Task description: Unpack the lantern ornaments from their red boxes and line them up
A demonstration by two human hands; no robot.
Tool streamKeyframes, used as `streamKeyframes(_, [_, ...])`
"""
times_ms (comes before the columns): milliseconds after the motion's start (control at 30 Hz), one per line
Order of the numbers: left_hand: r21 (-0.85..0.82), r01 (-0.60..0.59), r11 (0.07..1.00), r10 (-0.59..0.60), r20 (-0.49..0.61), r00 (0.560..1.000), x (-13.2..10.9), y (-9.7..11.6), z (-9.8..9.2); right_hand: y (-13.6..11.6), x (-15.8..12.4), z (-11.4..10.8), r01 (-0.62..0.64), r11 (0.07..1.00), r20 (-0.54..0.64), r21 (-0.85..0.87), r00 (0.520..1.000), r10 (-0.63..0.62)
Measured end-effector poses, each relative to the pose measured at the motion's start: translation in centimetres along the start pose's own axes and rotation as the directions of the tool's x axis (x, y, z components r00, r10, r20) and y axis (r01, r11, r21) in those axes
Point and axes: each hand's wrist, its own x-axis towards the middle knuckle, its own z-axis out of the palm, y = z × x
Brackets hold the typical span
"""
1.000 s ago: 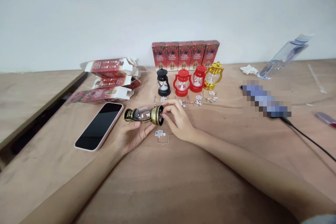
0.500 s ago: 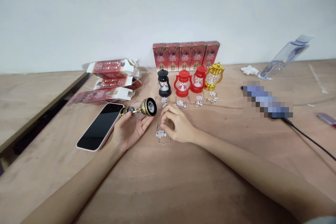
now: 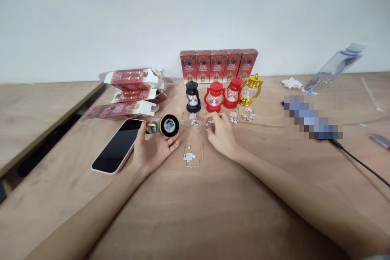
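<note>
Lying on the table [image 3: 170, 211], a disc [image 3: 189, 147] has just been set down, apparently freed from the lantern [image 3: 163, 126], held by the left hand's [image 3: 154, 150] thumb and loose fingers; the half-curled right hand's [image 3: 223, 136] hold cannot be told.

White script, seemingly "Merry Christmas", stands on the five upright red boxes [image 3: 217, 66].

The mini lantern [image 3: 169, 125] in the left hand [image 3: 154, 150] has a black base and brassy trim. Beyond that grip are a black lantern [image 3: 191, 96], red lanterns [image 3: 215, 96], a gold lantern [image 3: 250, 89] and red cartons [image 3: 218, 66] lettered white; beside it, a pink-cased, black-screened phone [image 3: 118, 146].
</note>
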Motion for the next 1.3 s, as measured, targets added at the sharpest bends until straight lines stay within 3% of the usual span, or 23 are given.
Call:
streamKeyframes(433, [-0.022, -0.003, 1.0, 0.004, 0.008, 1.0, 0.2, 0.0, -0.1, -0.2, -0.4, -0.5, -0.036, 0.98, -0.007, -0.198, 0.999, 0.036])
streamKeyframes(700, [-0.04, 0.0, 0.999, 0.0, 0.004, 1.0, 0.1, 0.0, -0.1, -0.3, -1.9, -1.1, 0.03, 0.983, 0.07, -0.18, 0.997, -0.018])
streamKeyframes(800, [-0.036, -0.002, 0.999, 0.003, 0.008, 1.0, 0.2, -0.1, -0.1, -0.2, -2.4, -1.5, 0.091, 0.975, 0.164, -0.2, 0.985, -0.058])
streamKeyframes(1033, [-0.021, -0.015, 1.0, 0.015, 0.018, 1.0, 0.2, 0.0, 0.1, -0.1, -2.7, -1.6, 0.223, 0.949, 0.353, -0.223, 0.926, -0.135])
streamKeyframes(1300, [-0.001, -0.034, 0.999, 0.034, 0.07, 0.997, 0.1, -0.1, 0.1, -0.2, -3.1, -2.2, 0.418, 0.895, 0.493, 0.154, 0.753, -0.436])
